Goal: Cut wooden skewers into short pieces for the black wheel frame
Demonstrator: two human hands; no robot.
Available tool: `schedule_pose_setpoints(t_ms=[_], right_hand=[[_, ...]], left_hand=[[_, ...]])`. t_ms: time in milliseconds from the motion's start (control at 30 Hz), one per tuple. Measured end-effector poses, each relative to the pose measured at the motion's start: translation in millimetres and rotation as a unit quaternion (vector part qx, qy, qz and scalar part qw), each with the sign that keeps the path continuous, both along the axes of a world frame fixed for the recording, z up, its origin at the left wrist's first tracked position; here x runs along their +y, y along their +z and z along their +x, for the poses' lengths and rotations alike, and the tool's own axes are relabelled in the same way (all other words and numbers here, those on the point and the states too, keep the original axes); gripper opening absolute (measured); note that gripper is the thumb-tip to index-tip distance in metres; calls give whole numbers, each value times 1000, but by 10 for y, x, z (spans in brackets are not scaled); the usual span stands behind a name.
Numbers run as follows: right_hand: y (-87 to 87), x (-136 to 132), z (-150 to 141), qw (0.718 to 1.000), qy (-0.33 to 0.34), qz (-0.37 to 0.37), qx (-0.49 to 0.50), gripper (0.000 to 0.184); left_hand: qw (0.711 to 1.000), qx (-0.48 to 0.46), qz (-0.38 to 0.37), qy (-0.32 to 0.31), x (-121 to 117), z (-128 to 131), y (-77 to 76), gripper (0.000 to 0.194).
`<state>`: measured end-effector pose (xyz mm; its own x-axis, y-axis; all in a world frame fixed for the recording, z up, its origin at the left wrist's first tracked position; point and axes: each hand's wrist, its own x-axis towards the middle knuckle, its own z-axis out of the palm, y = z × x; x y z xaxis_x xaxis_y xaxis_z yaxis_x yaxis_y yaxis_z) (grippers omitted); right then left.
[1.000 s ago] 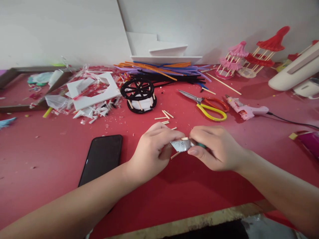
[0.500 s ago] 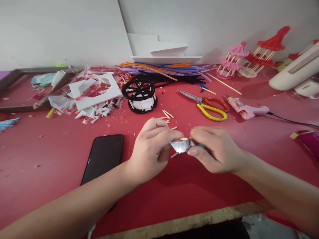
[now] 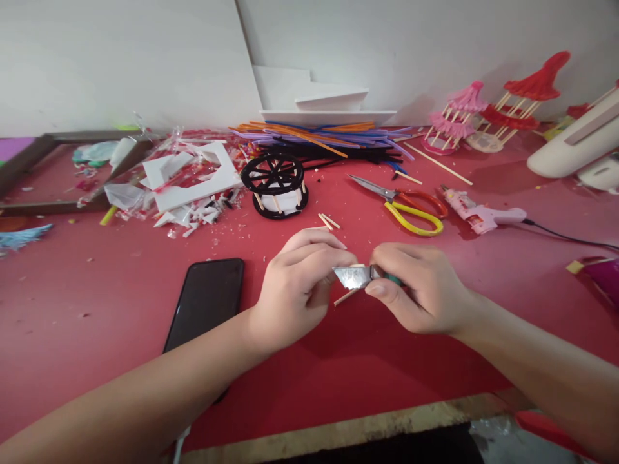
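Craft workspace, home or workshop unclear: knife (image 3: pixel 353 277), glue gun (image 3: pixel 474 209), scissors (image 3: pixel 387 194), pipe cleaners (image 3: pixel 319 136), foam-board offcuts (image 3: pixel 207 192) and stick-built models (image 3: pixel 534 87) about a red counter (image 3: pixel 387 367).

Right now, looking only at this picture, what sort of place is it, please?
Probably a handicraft workspace: a pink glue gun and a bundle of coloured pipe cleaners lie on the red table, with a small pink stick-built tower towards the back.
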<state>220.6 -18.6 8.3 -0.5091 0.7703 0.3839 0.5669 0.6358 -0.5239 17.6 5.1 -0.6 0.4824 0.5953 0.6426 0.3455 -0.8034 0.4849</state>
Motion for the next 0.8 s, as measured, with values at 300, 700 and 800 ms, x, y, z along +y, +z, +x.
schedule_pose_setpoints(t_ms=[300,700,800], right_hand=[[23,126,184,992,-123,-1,5,33],[37,15,15,1000,-8,4,28,25],[4,-4,23,1000,5,-11,4,27]], left_hand=[[998,-27,0,-58,-94,-6,48,28],[995,-50,-81,-10,-51,59,-54,18],[995,-42,-87,-35,-55,51,-59,28]])
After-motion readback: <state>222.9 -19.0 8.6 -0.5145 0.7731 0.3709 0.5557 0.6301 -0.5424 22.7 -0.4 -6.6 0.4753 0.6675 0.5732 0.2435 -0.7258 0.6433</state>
